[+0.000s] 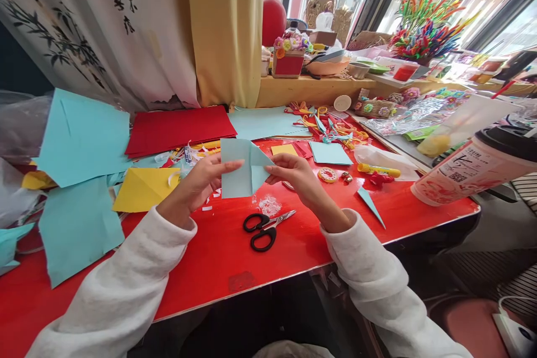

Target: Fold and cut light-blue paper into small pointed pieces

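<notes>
Between my two hands, a light blue sheet of paper (pixel 235 178) is held up above the red table, creased down its middle, with its right corners folded in to a point. My left hand (pixel 197 184) grips the left edge, thumb across the front. At the folded tip on the right, my right hand (pixel 293 176) pinches the paper between thumb and fingers. Below the paper lie black-handled scissors (pixel 265 229), slightly open, beside a patch of white scraps (pixel 269 205).
Blue sheets (pixel 81 224), a yellow sheet (pixel 142 189) and red paper (pixel 180 128) lie left and behind. To the right are a blue stack (pixel 330 153), a yellow glue stick (pixel 378 170), a thin blue paper triangle (pixel 371 207) and a large tilted cup (pixel 470 165) near the edge.
</notes>
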Action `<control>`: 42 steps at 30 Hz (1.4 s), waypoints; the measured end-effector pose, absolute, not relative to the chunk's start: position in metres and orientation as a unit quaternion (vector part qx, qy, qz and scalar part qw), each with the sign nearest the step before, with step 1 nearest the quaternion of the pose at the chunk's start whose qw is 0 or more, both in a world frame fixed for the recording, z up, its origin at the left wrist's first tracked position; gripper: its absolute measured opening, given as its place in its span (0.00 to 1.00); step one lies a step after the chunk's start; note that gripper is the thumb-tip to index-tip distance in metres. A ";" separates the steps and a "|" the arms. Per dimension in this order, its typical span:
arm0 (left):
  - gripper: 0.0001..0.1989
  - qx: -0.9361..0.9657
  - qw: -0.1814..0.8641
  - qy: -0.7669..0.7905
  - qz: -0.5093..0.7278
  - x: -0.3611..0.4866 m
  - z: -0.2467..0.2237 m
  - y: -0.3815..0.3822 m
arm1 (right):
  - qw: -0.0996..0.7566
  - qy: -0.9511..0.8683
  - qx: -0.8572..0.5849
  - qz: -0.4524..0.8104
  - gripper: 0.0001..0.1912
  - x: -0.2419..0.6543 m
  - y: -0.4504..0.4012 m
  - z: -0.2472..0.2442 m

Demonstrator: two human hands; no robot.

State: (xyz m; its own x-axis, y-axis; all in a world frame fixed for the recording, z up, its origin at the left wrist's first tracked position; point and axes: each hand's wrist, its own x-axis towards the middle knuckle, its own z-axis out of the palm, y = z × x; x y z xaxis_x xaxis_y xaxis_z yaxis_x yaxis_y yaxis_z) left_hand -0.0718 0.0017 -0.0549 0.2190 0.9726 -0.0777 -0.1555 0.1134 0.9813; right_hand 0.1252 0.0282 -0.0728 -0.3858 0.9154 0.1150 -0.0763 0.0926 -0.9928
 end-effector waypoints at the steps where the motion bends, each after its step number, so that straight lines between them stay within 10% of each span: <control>1: 0.22 0.487 0.604 0.442 0.451 -0.070 -0.057 0.002 | 0.434 -0.607 -0.351 0.565 0.11 0.124 0.028 -0.073; 42: 0.19 0.625 0.511 0.484 0.337 -0.067 -0.047 -0.007 | 0.388 -0.623 -0.363 0.574 0.09 0.125 0.025 -0.072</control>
